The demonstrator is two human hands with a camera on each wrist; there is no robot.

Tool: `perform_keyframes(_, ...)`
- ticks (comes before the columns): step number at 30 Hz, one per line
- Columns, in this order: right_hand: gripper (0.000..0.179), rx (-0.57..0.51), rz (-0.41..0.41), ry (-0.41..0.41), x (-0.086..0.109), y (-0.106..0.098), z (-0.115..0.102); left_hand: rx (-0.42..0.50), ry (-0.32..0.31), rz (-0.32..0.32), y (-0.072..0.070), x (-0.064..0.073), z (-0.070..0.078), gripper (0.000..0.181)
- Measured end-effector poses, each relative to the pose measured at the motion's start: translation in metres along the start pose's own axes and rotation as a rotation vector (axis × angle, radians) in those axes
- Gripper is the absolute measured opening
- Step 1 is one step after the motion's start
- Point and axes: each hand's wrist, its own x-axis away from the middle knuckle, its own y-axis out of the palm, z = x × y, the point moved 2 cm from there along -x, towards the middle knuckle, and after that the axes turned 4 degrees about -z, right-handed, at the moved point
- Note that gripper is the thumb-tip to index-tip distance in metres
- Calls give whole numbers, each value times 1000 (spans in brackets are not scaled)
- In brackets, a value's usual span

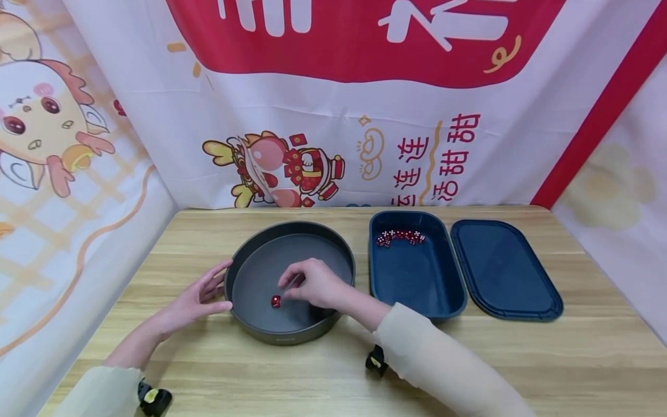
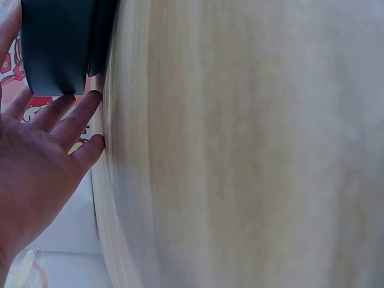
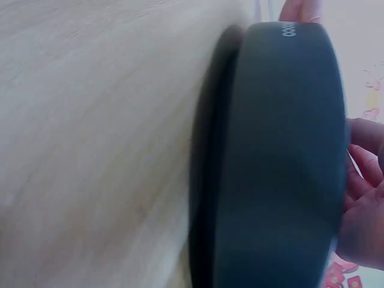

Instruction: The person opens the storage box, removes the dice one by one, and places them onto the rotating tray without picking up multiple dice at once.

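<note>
A round dark grey baking pan [image 1: 283, 336] sits on the table, with a red die [image 1: 276, 301] with white pips on its floor. My left hand [image 1: 195, 298] rests against the pan's left side, its fingers spread along the outer wall; the left wrist view shows these fingers [image 2: 78, 117] touching the dark wall. My right hand [image 1: 312, 284] reaches over the pan's right rim, thumb and forefinger bent and apart, just right of the die. No die shows between them. In the right wrist view the pan's wall [image 3: 282, 150] hides the fingertips of my right hand [image 3: 366, 198].
Right of the pan stands a dark blue rectangular container [image 1: 411, 289] with several red dice [image 1: 400, 236] at its far end. Its flat blue lid [image 1: 505, 269] lies beside it on the wooden table [image 1: 589, 370]. Printed cloth [image 1: 312, 104] hangs behind the table.
</note>
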Motion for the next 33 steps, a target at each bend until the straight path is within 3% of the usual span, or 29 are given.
perform_keyframes(7,12,-28,8,-32,25,-24,-7,1,6,4,0,1,1,84)
perform_keyframes(14,12,-43,-2,-105,54,-56,4,7,13,4,0,1,-1,84)
perform_keyframes(22,16,-27,13,-96,83,-92,37,5,28,-2,1,0,1,83)
perform_keyframes(33,21,57,154,-65,109,-142,94,16,21,0,1,2,3,84)
